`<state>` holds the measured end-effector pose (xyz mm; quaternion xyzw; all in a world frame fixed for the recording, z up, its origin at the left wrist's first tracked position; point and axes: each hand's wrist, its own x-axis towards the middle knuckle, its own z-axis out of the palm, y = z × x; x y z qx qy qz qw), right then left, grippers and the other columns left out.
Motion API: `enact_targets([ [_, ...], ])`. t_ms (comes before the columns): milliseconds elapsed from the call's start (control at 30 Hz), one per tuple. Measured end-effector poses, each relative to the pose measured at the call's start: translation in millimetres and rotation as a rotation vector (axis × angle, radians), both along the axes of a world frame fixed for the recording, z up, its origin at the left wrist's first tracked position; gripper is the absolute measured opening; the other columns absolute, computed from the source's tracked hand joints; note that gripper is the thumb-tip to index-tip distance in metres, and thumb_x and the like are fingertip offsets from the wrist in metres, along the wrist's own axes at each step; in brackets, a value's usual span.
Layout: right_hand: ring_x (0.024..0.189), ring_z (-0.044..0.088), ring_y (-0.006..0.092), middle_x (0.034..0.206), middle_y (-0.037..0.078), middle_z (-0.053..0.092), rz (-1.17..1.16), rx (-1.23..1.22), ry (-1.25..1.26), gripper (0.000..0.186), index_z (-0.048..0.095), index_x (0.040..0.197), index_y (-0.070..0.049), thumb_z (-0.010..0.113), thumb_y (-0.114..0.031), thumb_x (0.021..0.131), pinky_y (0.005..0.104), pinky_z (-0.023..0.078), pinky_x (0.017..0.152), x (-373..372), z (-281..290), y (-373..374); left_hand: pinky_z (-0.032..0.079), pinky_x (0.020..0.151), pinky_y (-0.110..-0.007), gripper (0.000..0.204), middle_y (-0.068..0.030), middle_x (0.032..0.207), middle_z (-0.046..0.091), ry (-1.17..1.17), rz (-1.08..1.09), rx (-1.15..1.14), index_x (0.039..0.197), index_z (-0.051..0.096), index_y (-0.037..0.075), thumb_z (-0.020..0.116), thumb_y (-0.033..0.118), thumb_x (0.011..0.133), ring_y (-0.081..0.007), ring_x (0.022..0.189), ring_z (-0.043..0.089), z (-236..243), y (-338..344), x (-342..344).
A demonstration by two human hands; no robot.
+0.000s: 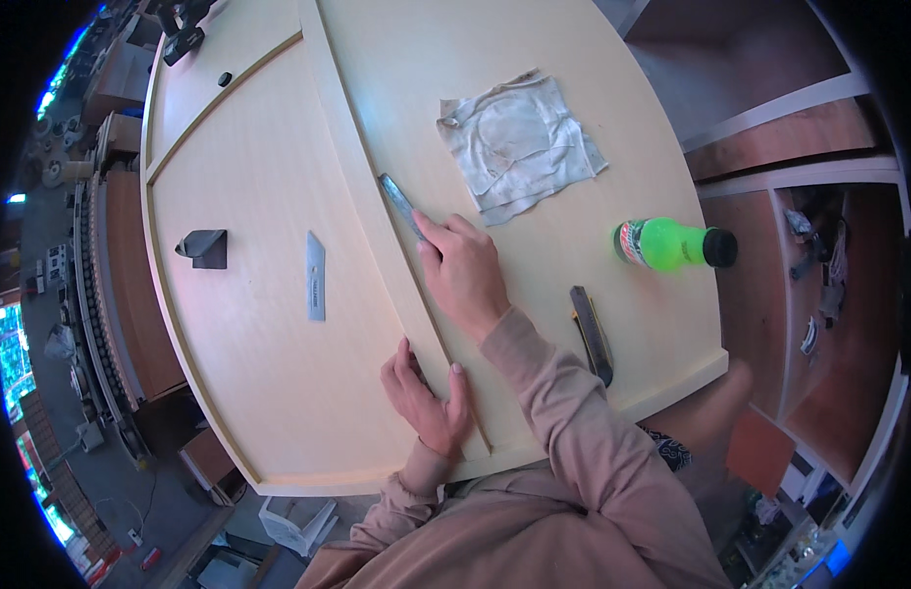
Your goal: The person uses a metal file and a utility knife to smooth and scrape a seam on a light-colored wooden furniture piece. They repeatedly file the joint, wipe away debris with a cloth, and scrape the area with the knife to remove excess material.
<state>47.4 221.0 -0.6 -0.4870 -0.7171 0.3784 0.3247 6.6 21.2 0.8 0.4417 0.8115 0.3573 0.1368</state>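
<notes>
My right hand (460, 265) holds a narrow metal blade tool (398, 201) against the edge of a long wooden strip (347, 167) that crosses the pale panel (239, 373). Below it, my left hand (426, 398) rests on the strip's lower part, thumb and fingers apart. Left of the strip lie a flat silver blade (316, 277) and a dark folded piece (203, 249). Right of my right forearm lies a dark utility knife (593, 337). A crumpled whitish cloth (519, 142) lies above my right hand, and a green bottle (671, 245) with a black cap lies to its right.
A black power tool (183, 39) and a small black object (225, 79) sit at the panel's top left. Open wooden cabinets (740, 265) stand at the right. A long machine with a roller track (102, 275) runs along the left, beyond the panel.
</notes>
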Motion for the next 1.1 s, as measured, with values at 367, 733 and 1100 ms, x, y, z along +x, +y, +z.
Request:
enact_targets([
  [367,0.075,0.068,0.0293,0.092,0.016,0.070,-0.047,0.043,0.180,0.041,0.076,0.144,-0.005,0.072,-0.012,0.104,0.0434,0.057,0.074,11,-11,1,0.047,0.102,-0.049,0.074,-0.0198,0.124,0.058,-0.332,0.086,0.077,0.156,0.053,-0.005,0.082,0.018,0.091,-0.0341,0.110,0.056,10,8,-4],
  [733,0.075,0.069,0.0245,0.103,0.016,0.071,-0.220,0.174,0.279,0.047,0.067,0.153,0.000,0.068,-0.012,0.108,0.0385,0.060,0.070,29,-23,-15,0.047,0.101,-0.048,0.036,-0.0094,0.138,0.061,0.824,-0.426,-0.123,0.122,0.084,0.014,0.080,0.029,0.089,-0.0328,0.128,0.053,43,218,-138],
  [1100,0.072,0.069,0.0250,0.099,0.016,0.069,-0.260,0.152,0.308,0.047,0.068,0.152,0.001,0.068,-0.014,0.107,0.0401,0.059,0.068,25,-29,-9,0.049,0.094,-0.050,0.014,-0.0068,0.123,0.065,1.006,-0.670,-0.406,0.086,0.084,0.012,0.079,0.024,0.085,-0.0332,0.125,0.055,52,273,-138],
])
